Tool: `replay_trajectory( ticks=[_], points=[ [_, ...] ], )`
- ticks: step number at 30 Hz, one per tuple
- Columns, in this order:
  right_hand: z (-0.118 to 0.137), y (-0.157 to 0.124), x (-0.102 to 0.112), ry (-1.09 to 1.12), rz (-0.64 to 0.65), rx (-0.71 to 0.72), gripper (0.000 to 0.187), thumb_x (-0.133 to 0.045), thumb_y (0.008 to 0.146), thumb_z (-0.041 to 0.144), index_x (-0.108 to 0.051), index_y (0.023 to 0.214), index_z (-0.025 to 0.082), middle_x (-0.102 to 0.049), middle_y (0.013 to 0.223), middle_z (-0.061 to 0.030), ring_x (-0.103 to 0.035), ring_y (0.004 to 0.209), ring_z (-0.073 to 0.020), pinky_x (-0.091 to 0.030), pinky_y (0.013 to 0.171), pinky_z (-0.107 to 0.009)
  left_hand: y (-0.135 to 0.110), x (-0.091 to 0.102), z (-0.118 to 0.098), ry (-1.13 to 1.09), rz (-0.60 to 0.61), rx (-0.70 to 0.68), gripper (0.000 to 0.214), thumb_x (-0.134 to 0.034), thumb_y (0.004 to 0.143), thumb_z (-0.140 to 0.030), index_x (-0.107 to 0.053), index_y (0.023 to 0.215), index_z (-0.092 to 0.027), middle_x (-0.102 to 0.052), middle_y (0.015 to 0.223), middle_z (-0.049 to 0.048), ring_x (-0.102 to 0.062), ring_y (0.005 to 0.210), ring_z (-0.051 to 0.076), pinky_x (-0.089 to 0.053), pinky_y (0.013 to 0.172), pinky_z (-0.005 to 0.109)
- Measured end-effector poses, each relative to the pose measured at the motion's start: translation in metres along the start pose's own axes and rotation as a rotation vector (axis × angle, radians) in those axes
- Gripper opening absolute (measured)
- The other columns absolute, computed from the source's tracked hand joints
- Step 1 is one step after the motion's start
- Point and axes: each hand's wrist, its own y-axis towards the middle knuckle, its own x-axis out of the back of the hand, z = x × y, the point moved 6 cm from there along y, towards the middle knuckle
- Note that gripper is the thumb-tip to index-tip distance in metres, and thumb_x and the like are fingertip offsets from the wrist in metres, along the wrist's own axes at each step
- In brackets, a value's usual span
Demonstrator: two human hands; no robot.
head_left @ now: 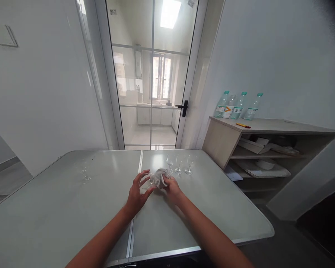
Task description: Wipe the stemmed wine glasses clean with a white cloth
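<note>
My left hand point(137, 193) is closed round the bowl of a clear wine glass point(146, 181), held on its side above the grey table point(72, 208). My right hand point(171, 188) grips a grey cloth point(162, 175) bunched against the glass's other end. Just behind my hands three more stemmed glasses point(179, 163) stand upright in a row. A single stemmed glass point(85, 174) stands alone on the table's left half.
A seam point(136, 186) runs down the middle of the folding table. To the right is a wooden shelf unit point(268, 149) with several water bottles point(237, 106) and a red-yellow marker point(243, 125) on top. A glass door point(152, 74) stands behind.
</note>
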Motion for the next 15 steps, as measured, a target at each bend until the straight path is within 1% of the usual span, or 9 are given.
replay_trajectory(
  ticks=[2,3,4,7,9,11,13,15],
  points=[
    [-0.003,-0.007,-0.015,0.065,0.176,-0.113,0.043,-0.080,0.071,0.050,-0.069,0.099,0.019,-0.070,0.091,-0.0054,-0.062,0.078,-0.0186,-0.050,0.071,-0.031,-0.001,-0.002,0.000,-0.001,0.029,-0.031,0.069,-0.072,0.090,-0.029,-0.034,0.148,-0.027,-0.053,0.144,0.0136,-0.058,0.132,0.028,-0.059,0.102,0.053],
    [-0.003,-0.010,-0.019,0.073,0.224,-0.131,0.040,-0.082,0.069,0.046,-0.069,0.097,0.019,-0.069,0.090,-0.0048,-0.061,0.077,-0.0180,-0.050,0.071,-0.030,-0.001,-0.004,0.000,0.008,0.054,-0.042,0.069,-0.071,0.090,-0.030,-0.034,0.149,-0.027,-0.054,0.143,0.0136,-0.058,0.132,0.028,-0.059,0.102,0.053],
    [-0.003,-0.011,-0.021,0.066,0.240,-0.124,0.037,-0.084,0.067,0.041,-0.070,0.094,0.019,-0.069,0.087,-0.0035,-0.060,0.075,-0.0170,-0.049,0.069,-0.029,-0.002,-0.007,-0.001,0.025,0.083,-0.057,0.069,-0.071,0.091,-0.030,-0.034,0.149,-0.028,-0.055,0.143,0.0135,-0.058,0.131,0.028,-0.058,0.103,0.053],
    [-0.004,-0.009,-0.016,-0.032,0.187,-0.067,0.028,-0.085,0.059,0.026,-0.067,0.079,0.017,-0.064,0.072,0.0002,-0.055,0.065,-0.0133,-0.044,0.062,-0.025,-0.004,-0.019,-0.011,0.110,0.214,-0.160,0.068,-0.071,0.090,-0.027,-0.036,0.149,-0.028,-0.058,0.141,0.0136,-0.059,0.131,0.028,-0.057,0.105,0.051],
    [-0.006,-0.005,-0.008,-0.097,0.112,-0.051,0.025,-0.083,0.056,0.021,-0.066,0.073,0.016,-0.061,0.067,0.0014,-0.051,0.060,-0.0116,-0.041,0.057,-0.023,-0.005,-0.025,-0.018,0.154,0.272,-0.231,0.068,-0.071,0.090,-0.024,-0.037,0.149,-0.029,-0.059,0.141,0.0139,-0.059,0.131,0.028,-0.057,0.105,0.049],
    [-0.008,-0.002,-0.002,-0.110,0.063,-0.040,0.024,-0.081,0.056,0.021,-0.065,0.074,0.016,-0.061,0.068,0.0014,-0.050,0.059,-0.0113,-0.041,0.057,-0.023,-0.005,-0.026,-0.020,0.164,0.258,-0.243,0.069,-0.071,0.090,-0.023,-0.036,0.150,-0.028,-0.060,0.140,0.0142,-0.059,0.131,0.027,-0.057,0.104,0.048],
    [-0.010,0.000,-0.001,-0.110,0.077,-0.026,0.025,-0.080,0.058,0.023,-0.065,0.077,0.017,-0.062,0.070,0.0010,-0.051,0.061,-0.0122,-0.042,0.059,-0.024,-0.004,-0.022,-0.017,0.150,0.214,-0.186,0.069,-0.070,0.091,-0.024,-0.036,0.150,-0.028,-0.059,0.141,0.0141,-0.060,0.130,0.027,-0.057,0.105,0.048],
    [-0.010,0.003,0.000,-0.195,0.078,0.028,0.022,-0.077,0.062,0.026,-0.064,0.077,0.017,-0.061,0.070,0.0016,-0.051,0.062,-0.0125,-0.042,0.060,-0.025,-0.002,-0.018,-0.013,0.127,0.181,-0.105,0.067,-0.070,0.091,-0.026,-0.037,0.149,-0.028,-0.058,0.142,0.0131,-0.060,0.130,0.027,-0.057,0.105,0.048]
  ],
)
